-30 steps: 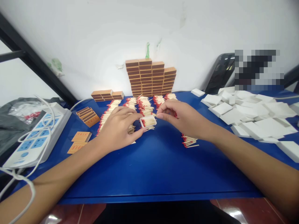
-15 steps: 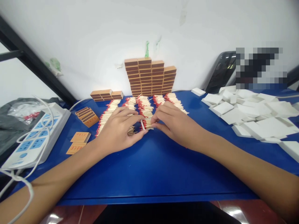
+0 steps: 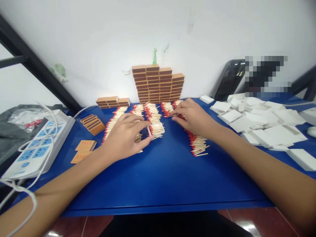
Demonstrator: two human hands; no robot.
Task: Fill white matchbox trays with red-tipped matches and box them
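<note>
My left hand [image 3: 127, 135] holds a small white matchbox tray [image 3: 156, 129] by its left end, between thumb and fingers. The tray lies over a row of red-headed matches [image 3: 153, 113]. My right hand [image 3: 194, 118] is up and to the right, its fingertips pinched on matches [image 3: 168, 108] in the rows near the wall. How many it grips is hidden by the fingers. Another row of matches [image 3: 198, 144] runs forward beneath my right wrist. More matches [image 3: 112, 123] lie to the left of my left hand.
Matchboxes [image 3: 153, 87] are stacked against the wall, with more orange matchboxes [image 3: 92, 125] at the left. White trays [image 3: 266, 121] form a heap on the right of the blue table [image 3: 158, 184]. A power strip [image 3: 37, 144] with loose cable stands at the far left.
My right hand has left the tray and moved right and away from me to the matches by the wall. My left hand stays on the tray, which now shows more fully.
</note>
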